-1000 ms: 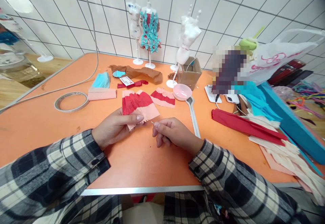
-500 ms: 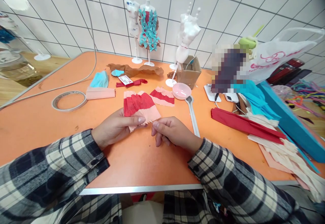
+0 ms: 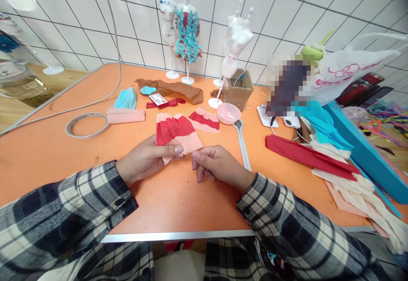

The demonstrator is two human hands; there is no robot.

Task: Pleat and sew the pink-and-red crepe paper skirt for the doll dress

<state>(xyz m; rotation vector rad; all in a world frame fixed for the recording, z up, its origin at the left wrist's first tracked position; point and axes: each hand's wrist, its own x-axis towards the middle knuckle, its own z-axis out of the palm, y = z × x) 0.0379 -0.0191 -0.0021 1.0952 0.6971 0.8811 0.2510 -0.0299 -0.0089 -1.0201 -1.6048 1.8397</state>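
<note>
Between my two hands is a piece of pink crepe paper with a red band (image 3: 178, 129), its near edge cut into a fringe. My left hand (image 3: 146, 157) pinches it from the left, thumb on top. At its right corner my right hand (image 3: 216, 162) is closed, thumb and forefinger pressed together on the fringed edge. Just beyond lies a second pink and red crepe paper piece (image 3: 205, 120), flat on the table. A pink bowl (image 3: 228, 114) stands to its right, with a grey-white long-handled tool (image 3: 242, 147) beside it.
White mannequins on stands (image 3: 237, 38) line the tiled wall, one in a turquoise ruffled dress (image 3: 188, 34). A cardboard box (image 3: 240, 89) stands behind the bowl. Left lies a tape roll (image 3: 87, 126); right, a folded red crepe paper (image 3: 309, 155). A cable (image 3: 116, 47) crosses the left side.
My hands and the paper keep nearly the same pose. The view has shifted very slightly.
</note>
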